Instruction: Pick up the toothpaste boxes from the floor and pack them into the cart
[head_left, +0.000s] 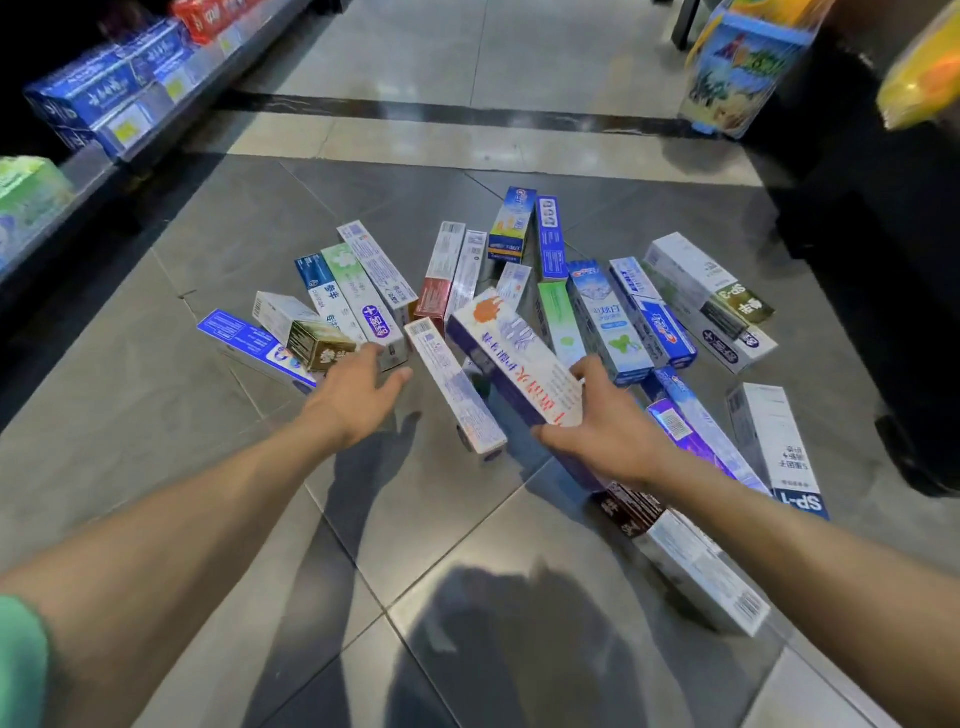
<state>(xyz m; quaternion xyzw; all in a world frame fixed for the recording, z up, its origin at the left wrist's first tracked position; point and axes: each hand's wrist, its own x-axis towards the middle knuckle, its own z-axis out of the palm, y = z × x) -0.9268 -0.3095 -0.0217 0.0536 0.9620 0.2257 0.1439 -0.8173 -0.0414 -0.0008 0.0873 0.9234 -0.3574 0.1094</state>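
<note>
Several toothpaste boxes lie scattered on the grey tiled floor (156, 415) ahead of me. My right hand (602, 426) grips the near end of a long white and purple box with red lettering (514, 358), which is tilted up off the floor. My left hand (353, 395) reaches out with fingers spread, just short of a brown and white box (306, 332) and a purple and white box (374, 317). A narrow white box (457, 389) lies between my hands. The cart is not in view.
A shelf (171, 119) stocked with blue and red toothpaste boxes runs along the left. A colourful boxed display (743, 67) stands at the back right, with a dark fixture (883, 234) along the right side. More boxes lie under my right forearm.
</note>
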